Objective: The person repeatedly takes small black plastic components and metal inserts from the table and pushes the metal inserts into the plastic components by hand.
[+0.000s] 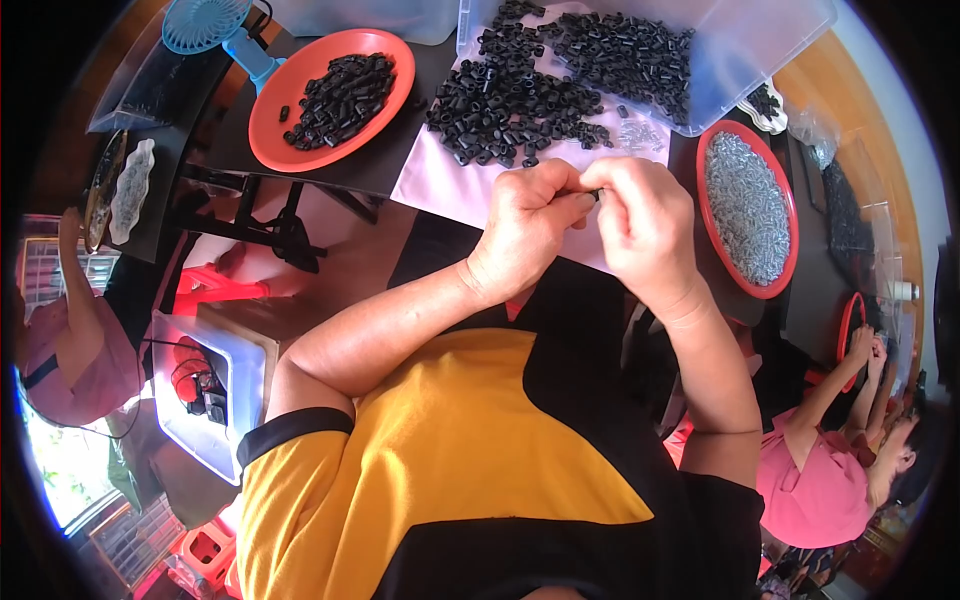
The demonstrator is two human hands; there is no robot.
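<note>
The left hand and right hand meet, fingertips closed together on a small black plastic piece, mostly hidden between them. From it, a heap of short black plastic tubes lies at eleven o'clock, a round orange plastic plate of black pieces at ten, and an oval red-rimmed tray of shiny silvery pieces at three.

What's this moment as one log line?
left hand: holding black part; right hand: same part; ahead: black pieces; right side: red tray, silvery pieces
</note>
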